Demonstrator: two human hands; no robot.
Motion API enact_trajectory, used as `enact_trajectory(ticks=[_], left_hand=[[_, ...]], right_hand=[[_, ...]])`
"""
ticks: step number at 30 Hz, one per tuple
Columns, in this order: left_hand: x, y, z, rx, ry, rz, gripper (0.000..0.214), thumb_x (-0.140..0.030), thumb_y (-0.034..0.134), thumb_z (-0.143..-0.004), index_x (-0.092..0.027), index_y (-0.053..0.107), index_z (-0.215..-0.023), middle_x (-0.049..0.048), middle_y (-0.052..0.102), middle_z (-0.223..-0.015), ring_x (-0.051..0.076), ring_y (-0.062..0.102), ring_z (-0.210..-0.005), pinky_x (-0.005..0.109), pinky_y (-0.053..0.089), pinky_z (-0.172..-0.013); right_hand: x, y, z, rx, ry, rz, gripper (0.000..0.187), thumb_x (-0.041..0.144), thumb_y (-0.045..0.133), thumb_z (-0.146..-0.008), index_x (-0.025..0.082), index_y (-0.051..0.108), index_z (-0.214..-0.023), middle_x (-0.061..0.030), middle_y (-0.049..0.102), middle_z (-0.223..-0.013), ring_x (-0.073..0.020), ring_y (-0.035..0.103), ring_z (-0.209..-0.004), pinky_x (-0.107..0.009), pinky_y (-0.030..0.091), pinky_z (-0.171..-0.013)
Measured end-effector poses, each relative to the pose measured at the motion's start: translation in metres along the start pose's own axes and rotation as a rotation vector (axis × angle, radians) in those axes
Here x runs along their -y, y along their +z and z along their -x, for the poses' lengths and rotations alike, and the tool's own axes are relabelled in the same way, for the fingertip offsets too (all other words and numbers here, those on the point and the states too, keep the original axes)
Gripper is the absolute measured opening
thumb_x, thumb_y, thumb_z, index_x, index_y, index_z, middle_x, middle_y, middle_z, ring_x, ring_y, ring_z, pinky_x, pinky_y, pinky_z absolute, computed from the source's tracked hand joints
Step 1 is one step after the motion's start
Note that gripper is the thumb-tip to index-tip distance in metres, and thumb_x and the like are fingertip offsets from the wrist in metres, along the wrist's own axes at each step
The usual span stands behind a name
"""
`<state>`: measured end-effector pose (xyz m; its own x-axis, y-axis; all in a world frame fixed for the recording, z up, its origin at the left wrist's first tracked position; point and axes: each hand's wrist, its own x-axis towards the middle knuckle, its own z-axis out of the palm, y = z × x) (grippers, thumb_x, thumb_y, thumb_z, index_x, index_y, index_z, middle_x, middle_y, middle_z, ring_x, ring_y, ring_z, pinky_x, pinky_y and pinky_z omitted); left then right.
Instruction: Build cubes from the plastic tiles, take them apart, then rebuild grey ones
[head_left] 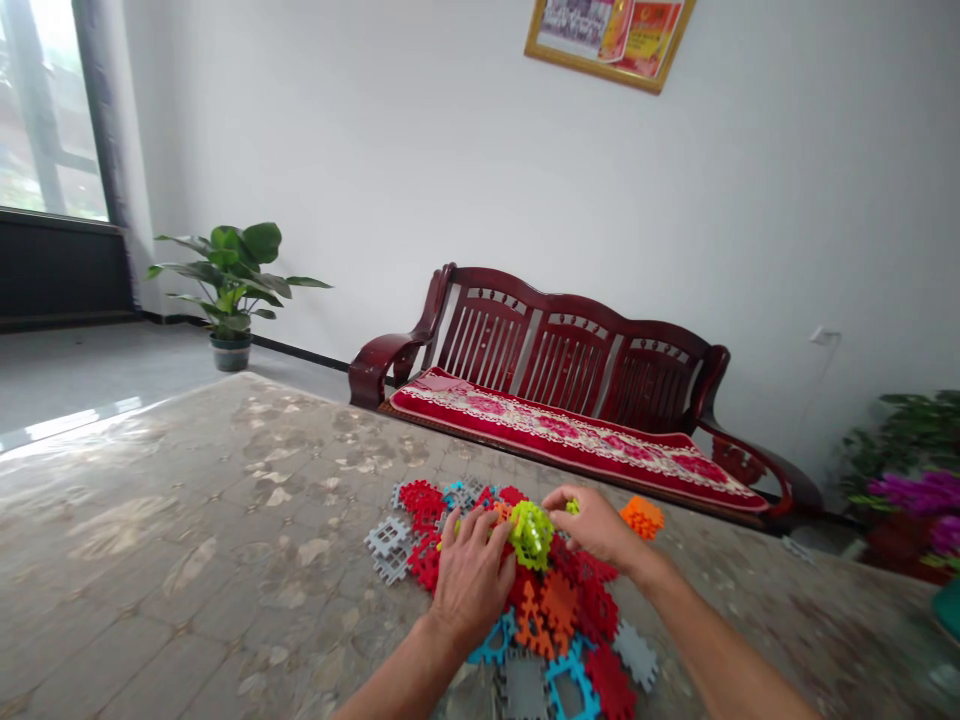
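Note:
A mixed heap of notched plastic interlocking tiles lies on the table, with red tiles (600,605), grey tiles (390,545), orange tiles (559,600) and blue tiles (574,685). On top sits a yellow-green stack of tiles (532,536), between my two hands. My left hand (474,565) rests palm down over the heap, fingers stretched out and apart; a bit of yellow-green shows by its fingertips. Just right of the stack, my right hand (590,522) has its fingers curled around a small yellow-green tile (573,506), partly hidden by them.
An orange cluster of tiles (643,517) lies apart at the right. The patterned tablecloth (247,540) covers the wide table. Behind it stand a dark red wooden bench (570,345) with a floral cushion, and a potted plant (231,350). Purple flowers (915,495) are at the far right.

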<state>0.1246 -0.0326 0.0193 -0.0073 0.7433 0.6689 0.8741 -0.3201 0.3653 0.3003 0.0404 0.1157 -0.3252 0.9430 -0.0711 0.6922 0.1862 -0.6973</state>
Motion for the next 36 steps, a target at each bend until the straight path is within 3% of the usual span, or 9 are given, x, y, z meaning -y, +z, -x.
enact_trajectory(ticks=[7, 11, 17, 19, 21, 25, 28, 33, 36], left_hand=[[0.004, 0.002, 0.001, -0.023, 0.018, -0.038, 0.028, -0.006, 0.055, -0.079, -0.027, 0.067, -0.093, 0.0021, 0.071, -0.111, 0.028, 0.058, -0.115, 0.059, 0.029, -0.110], [0.005, 0.001, 0.000, -0.052, 0.050, -0.034, 0.025, -0.008, 0.053, -0.082, -0.027, 0.065, -0.092, 0.0015, 0.071, -0.112, 0.026, 0.059, -0.116, 0.058, 0.026, -0.112], [0.003, -0.001, -0.001, -0.089, 0.076, -0.029, 0.032, -0.012, 0.050, -0.085, -0.026, 0.061, -0.111, 0.0032, 0.071, -0.117, 0.023, 0.060, -0.115, 0.053, 0.021, -0.116], [0.003, -0.001, -0.001, -0.078, 0.082, -0.026, 0.034, -0.012, 0.051, -0.085, -0.027, 0.059, -0.114, 0.0029, 0.070, -0.118, 0.023, 0.060, -0.115, 0.052, 0.020, -0.117], [0.004, 0.000, 0.000, -0.074, 0.082, -0.023, 0.037, -0.012, 0.050, -0.085, -0.027, 0.058, -0.117, 0.0029, 0.070, -0.118, 0.022, 0.060, -0.115, 0.052, 0.020, -0.117], [0.009, 0.002, -0.001, -0.091, 0.091, -0.018, 0.038, -0.012, 0.048, -0.086, -0.028, 0.057, -0.119, 0.0028, 0.070, -0.117, 0.021, 0.061, -0.113, 0.050, 0.020, -0.118], [0.011, 0.003, -0.001, -0.093, 0.099, -0.011, 0.036, -0.011, 0.047, -0.086, -0.029, 0.058, -0.116, 0.0013, 0.071, -0.116, 0.020, 0.062, -0.111, 0.049, 0.021, -0.117], [0.013, 0.003, -0.001, -0.082, 0.108, -0.007, 0.037, -0.010, 0.046, -0.086, -0.029, 0.059, -0.114, 0.0006, 0.071, -0.115, 0.019, 0.062, -0.109, 0.049, 0.023, -0.116], [0.013, 0.003, -0.002, -0.087, 0.089, 0.012, 0.035, -0.010, 0.044, -0.088, -0.029, 0.059, -0.113, 0.0008, 0.071, -0.113, 0.019, 0.063, -0.107, 0.048, 0.025, -0.115]], right_hand=[[-0.029, 0.001, 0.016, 0.110, -0.111, 0.095, 0.040, 0.028, 0.065, -0.070, 0.018, 0.070, -0.108, -0.0060, 0.073, -0.109, -0.0246, 0.065, -0.101, -0.038, 0.049, -0.093], [-0.044, -0.001, 0.024, 0.106, -0.134, -0.096, 0.050, 0.045, 0.065, -0.074, 0.019, 0.066, -0.117, -0.0083, 0.070, -0.118, -0.0265, 0.063, -0.109, -0.039, 0.050, -0.094], [-0.098, -0.055, 0.012, -0.270, -0.055, -0.030, 0.062, 0.044, 0.063, -0.073, 0.017, 0.057, -0.128, -0.0132, 0.060, -0.132, -0.0274, 0.059, -0.118, -0.041, 0.047, -0.099], [-0.120, -0.081, 0.006, -0.436, -0.030, 0.156, 0.071, 0.038, 0.066, -0.069, 0.019, 0.050, -0.136, -0.0134, 0.053, -0.140, -0.0282, 0.053, -0.125, -0.043, 0.042, -0.105], [-0.139, -0.103, -0.001, -0.471, 0.000, 0.404, 0.085, 0.034, 0.071, -0.062, 0.019, 0.045, -0.141, -0.0152, 0.046, -0.146, -0.0304, 0.042, -0.135, -0.044, 0.033, -0.111], [-0.159, -0.123, -0.015, -0.292, 0.144, 0.653, 0.109, 0.037, 0.081, -0.051, 0.021, 0.035, -0.149, -0.0172, 0.027, -0.158, -0.0370, 0.026, -0.143, -0.047, 0.029, -0.112], [-0.162, -0.120, -0.027, -0.146, 0.114, 0.674, 0.114, 0.038, 0.082, -0.049, 0.020, 0.033, -0.150, -0.0166, 0.028, -0.157, -0.0345, 0.025, -0.144, -0.044, 0.028, -0.113], [-0.166, -0.105, -0.040, -0.046, 0.069, 0.635, 0.100, 0.027, 0.079, -0.050, 0.017, 0.045, -0.142, -0.0163, 0.055, -0.137, -0.0298, 0.055, -0.120, -0.038, 0.043, -0.098], [-0.167, -0.098, -0.040, -0.078, 0.064, 0.647, 0.082, 0.021, 0.075, -0.051, 0.019, 0.056, -0.131, -0.0129, 0.064, -0.124, -0.0274, 0.062, -0.106, -0.035, 0.046, -0.090]])
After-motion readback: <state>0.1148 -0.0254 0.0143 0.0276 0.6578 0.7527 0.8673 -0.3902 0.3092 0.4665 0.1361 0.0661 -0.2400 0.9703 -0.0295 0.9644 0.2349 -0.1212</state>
